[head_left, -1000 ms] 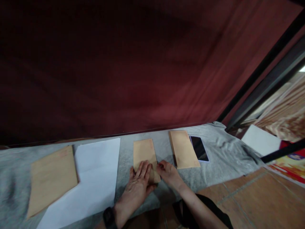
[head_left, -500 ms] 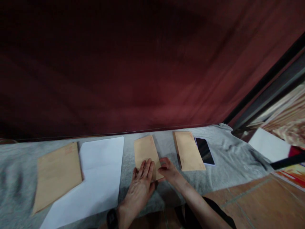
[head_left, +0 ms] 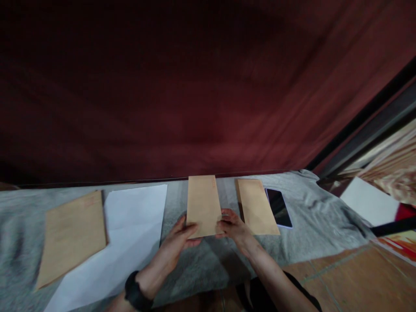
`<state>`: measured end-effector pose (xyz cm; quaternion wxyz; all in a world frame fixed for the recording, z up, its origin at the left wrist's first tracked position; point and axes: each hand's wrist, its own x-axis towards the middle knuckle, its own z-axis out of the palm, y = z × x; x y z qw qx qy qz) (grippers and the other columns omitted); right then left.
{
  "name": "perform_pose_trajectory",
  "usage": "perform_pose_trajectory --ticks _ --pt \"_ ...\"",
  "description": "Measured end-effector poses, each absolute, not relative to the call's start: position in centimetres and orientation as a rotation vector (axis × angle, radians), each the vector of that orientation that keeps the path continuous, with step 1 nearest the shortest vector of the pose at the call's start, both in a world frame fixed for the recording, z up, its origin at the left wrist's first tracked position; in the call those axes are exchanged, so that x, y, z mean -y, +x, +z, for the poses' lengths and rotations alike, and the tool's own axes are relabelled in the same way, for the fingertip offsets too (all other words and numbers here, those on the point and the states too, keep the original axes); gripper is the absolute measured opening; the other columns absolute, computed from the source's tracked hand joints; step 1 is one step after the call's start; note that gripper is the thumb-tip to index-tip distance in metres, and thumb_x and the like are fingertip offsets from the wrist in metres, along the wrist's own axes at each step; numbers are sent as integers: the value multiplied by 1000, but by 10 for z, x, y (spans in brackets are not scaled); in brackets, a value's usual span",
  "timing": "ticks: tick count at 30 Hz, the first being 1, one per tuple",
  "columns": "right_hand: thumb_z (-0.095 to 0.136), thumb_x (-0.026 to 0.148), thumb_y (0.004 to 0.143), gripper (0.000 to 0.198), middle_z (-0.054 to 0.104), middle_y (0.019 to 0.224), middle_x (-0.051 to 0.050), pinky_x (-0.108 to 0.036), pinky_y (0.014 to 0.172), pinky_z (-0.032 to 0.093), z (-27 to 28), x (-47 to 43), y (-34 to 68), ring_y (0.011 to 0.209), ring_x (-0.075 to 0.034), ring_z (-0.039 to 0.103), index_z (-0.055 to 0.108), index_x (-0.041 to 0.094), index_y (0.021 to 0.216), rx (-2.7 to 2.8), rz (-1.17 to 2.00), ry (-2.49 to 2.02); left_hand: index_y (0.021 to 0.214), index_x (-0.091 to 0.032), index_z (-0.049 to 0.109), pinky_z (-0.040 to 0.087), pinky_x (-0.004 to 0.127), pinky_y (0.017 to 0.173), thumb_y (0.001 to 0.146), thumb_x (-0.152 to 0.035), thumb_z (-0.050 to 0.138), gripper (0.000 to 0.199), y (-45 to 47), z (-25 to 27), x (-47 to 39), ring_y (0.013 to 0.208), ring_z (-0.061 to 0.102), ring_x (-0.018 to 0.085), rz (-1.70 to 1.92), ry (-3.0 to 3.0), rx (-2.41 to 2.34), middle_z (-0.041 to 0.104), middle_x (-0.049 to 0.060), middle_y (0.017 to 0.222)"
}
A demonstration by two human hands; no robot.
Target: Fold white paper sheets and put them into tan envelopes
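Between my hands is a brown paper envelope [head_left: 203, 201], held by its two lower sides, with small red print near its upper right corner. My left hand [head_left: 183, 234] grips the lower left edge, thumb on top and fingers underneath. On the opposite edge, my right hand [head_left: 231, 224] pinches the envelope with curled fingers. Just right of that hand lies a stack of brown envelopes [head_left: 258, 208], beside a dark-screened phone [head_left: 278, 208]. Over at the left, larger-looking brown envelopes [head_left: 73, 236] rest partly on white paper sheets [head_left: 133, 229].
A grey cloth [head_left: 312, 216] covers the surface beneath everything. Behind it rises a dark red curtain-like wall [head_left: 195, 108]. To the right are a dark metal bar [head_left: 367, 117], a white sheet [head_left: 368, 199] and a tiled floor [head_left: 364, 273].
My left hand has gone from lying flat on the envelope to gripping its left edge. The envelope has straightened and appears raised slightly; my right hand stays on its right edge.
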<state>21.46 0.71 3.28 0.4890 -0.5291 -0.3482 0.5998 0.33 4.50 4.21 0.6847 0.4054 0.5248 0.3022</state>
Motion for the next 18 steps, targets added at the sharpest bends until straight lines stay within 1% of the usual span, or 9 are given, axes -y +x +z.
perform_pose_trajectory --ticks 1,3,5,7,9,11,13,16,18 --pt "76 40 68 50 69 95 0 -37 73 62 31 -7 214 89 -23 71 54 24 110 826 1486 -1275 138 -20 54 60 41 84 71 -44 77 75 4 43 -43 110 71 31 665 851 -1144 67 14 132" --pt "73 41 71 51 69 96 -2 -37 72 62 25 -7 213 88 -23 71 53 23 115 872 1454 -1333 128 -18 61 60 39 83 64 -40 82 71 5 44 -39 109 71 31 682 808 -1113 70 14 129" --pt "67 41 78 52 69 99 -6 -40 75 62 18 -5 213 88 -25 71 52 21 124 1022 1266 -1464 126 -18 62 59 40 86 63 -39 83 70 4 44 -34 114 69 31 702 814 -1090 70 14 128" --pt "58 38 89 49 69 111 -11 -46 88 60 15 -2 212 102 -27 70 51 19 133 1259 897 -1580 129 -18 60 59 42 90 66 -39 81 70 3 43 -30 117 68 32 698 839 -1060 70 14 129" --pt "48 31 96 47 63 131 -14 -50 106 52 14 4 208 124 -28 61 50 20 142 1523 541 -1601 134 -19 58 58 43 93 68 -38 78 71 3 42 -25 117 68 31 692 861 -1043 69 14 131" --pt "43 25 100 51 52 150 -14 -49 116 43 14 14 200 140 -26 48 44 21 150 1768 348 -1581 137 -21 55 57 44 94 67 -36 76 75 3 40 -22 116 68 31 690 880 -1036 69 13 132" --pt "44 25 101 57 42 160 -12 -48 118 40 11 25 189 147 -25 40 37 20 156 1964 262 -1599 140 -23 52 57 43 95 66 -34 76 79 5 39 -19 116 68 30 689 878 -1028 69 12 131" --pt "47 29 102 61 37 163 -11 -48 122 34 2 40 178 150 -25 36 31 18 160 2115 170 -1662 146 -22 42 59 42 91 62 -32 79 92 6 34 -17 107 71 29 694 831 -1042 75 8 115" --pt "50 31 101 63 38 162 -11 -48 124 31 -5 45 175 149 -25 37 31 18 160 2162 135 -1678 151 -20 33 61 40 79 60 -31 80 103 3 29 -18 89 75 27 679 840 -1087 78 4 95"
